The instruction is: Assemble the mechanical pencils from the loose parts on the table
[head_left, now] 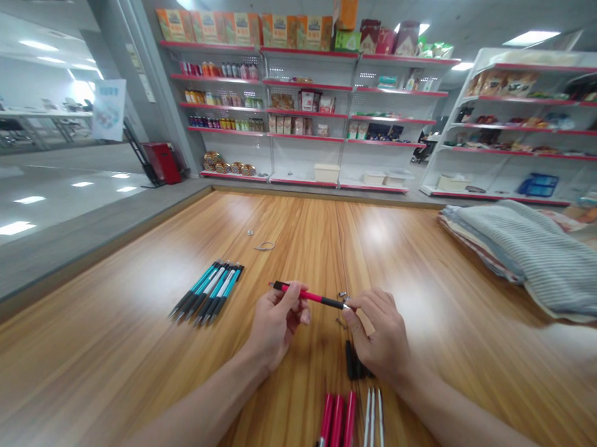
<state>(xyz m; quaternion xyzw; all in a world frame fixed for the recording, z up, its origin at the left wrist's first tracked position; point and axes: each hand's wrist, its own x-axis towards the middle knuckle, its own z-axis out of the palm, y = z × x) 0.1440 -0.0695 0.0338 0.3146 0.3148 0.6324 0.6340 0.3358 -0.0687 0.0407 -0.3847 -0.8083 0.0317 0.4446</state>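
A red ballpoint pen (311,296) with a black grip is held level above the table between both hands. My left hand (279,321) is closed around its barrel near the black clip end. My right hand (379,329) pinches the silver tip at the other end. Below the hands lie red pen barrels (338,425) side by side, with white refills (372,423) to their right. Black rubber grips (354,360) sit partly hidden under my right hand. Small metal parts (342,296) lie just behind the pen tip.
Several assembled blue and white pens (207,293) lie in a row at the left. A thin looped band (264,246) and a small bit (250,233) rest farther back. Folded striped cloths (540,251) are piled at the right. Stocked shelves (303,123) stand beyond the wooden table (136,365).
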